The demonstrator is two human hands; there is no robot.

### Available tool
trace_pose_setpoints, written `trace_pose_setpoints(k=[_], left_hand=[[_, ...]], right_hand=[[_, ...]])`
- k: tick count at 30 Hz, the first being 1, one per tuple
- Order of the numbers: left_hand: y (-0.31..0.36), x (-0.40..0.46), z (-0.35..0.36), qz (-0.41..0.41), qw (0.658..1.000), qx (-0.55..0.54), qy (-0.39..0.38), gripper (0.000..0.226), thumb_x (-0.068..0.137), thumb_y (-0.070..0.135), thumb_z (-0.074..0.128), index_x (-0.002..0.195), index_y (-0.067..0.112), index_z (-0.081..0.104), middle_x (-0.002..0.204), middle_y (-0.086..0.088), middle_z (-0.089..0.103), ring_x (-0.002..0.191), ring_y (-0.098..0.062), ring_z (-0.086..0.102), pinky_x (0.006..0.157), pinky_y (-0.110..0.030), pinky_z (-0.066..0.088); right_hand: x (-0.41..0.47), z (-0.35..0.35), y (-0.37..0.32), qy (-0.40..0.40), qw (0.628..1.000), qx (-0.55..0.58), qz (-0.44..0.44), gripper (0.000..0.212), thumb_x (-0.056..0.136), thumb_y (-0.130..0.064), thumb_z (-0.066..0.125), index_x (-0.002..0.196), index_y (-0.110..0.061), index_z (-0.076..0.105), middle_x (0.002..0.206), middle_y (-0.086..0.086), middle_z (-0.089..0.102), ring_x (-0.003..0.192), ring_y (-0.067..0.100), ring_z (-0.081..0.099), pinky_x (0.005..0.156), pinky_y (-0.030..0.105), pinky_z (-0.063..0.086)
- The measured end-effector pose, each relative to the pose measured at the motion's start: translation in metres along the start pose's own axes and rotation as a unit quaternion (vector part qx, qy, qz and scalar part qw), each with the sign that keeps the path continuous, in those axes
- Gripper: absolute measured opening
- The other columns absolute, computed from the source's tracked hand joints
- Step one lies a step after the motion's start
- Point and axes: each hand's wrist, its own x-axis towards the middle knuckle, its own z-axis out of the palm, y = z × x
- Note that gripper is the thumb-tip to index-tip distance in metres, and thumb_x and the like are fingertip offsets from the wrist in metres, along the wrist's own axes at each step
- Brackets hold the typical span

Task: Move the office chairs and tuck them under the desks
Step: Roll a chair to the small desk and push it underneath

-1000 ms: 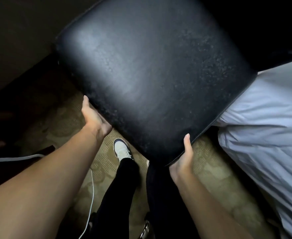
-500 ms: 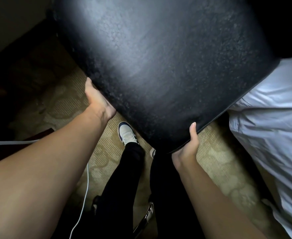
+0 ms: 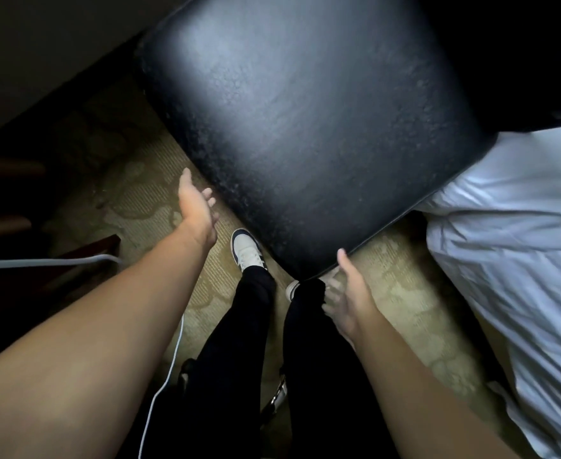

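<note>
1. Below the head camera, a black office chair [image 3: 305, 127] fills the upper middle of the view, standing on patterned carpet [image 3: 404, 309].
2. Its left hand [image 3: 194, 207] hovers open beside the near left edge, not gripping; the right hand [image 3: 348, 293] is open too, just beside the near corner.
3. White bedding [image 3: 510, 243] lies right of the chair.
4. Dark furniture sits upper left; no desk is clearly visible, so the tucking cannot be judged finished.
</note>
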Motion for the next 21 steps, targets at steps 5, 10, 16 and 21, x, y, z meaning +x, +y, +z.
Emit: trace_pose_setpoints(k=[5,10,16,21], left_hand=[[0.028,-0.086,0.008,0.036,0.995,0.070,-0.053,0.030,0.100,0.038,0.043,0.113,0.018,0.060,0.100,0.000,0.061,0.080,-0.011,0.054,0.067,-0.026,0.043],[0.070,-0.176,0.021,0.114,0.981,0.080,-0.133,0.013,0.095,0.023,0.052,0.093,0.019,0.064,0.086,0.000,0.068,0.075,-0.011,0.061,0.065,-0.023,0.048],[0.107,-0.261,0.047,0.181,0.969,0.056,-0.162,0.011,0.092,0.021,0.056,0.088,0.019,0.066,0.079,0.000,0.069,0.070,-0.012,0.063,0.064,-0.022,0.049],[0.121,-0.331,0.087,0.257,0.939,0.102,-0.206,0.014,0.093,0.023,0.055,0.089,0.021,0.069,0.081,0.000,0.072,0.076,-0.015,0.066,0.069,-0.026,0.048]], right_hand=[[-0.089,0.015,-0.043,0.050,0.985,-0.135,-0.099,0.010,0.090,-0.033,0.058,0.097,-0.026,0.060,0.112,0.009,0.063,0.095,0.019,0.060,0.084,0.034,0.046],[-0.183,0.042,-0.114,0.007,0.951,-0.204,-0.234,0.016,0.090,-0.032,0.056,0.104,-0.025,0.062,0.108,0.005,0.067,0.093,0.017,0.062,0.085,0.035,0.051],[-0.290,0.046,-0.178,-0.063,0.910,-0.223,-0.343,0.025,0.093,-0.030,0.055,0.112,-0.016,0.063,0.109,0.012,0.069,0.097,0.024,0.066,0.085,0.036,0.052],[-0.363,0.021,-0.234,-0.153,0.847,-0.291,-0.418,0.022,0.095,-0.026,0.053,0.112,-0.018,0.064,0.106,0.010,0.071,0.099,0.023,0.068,0.088,0.038,0.053]])
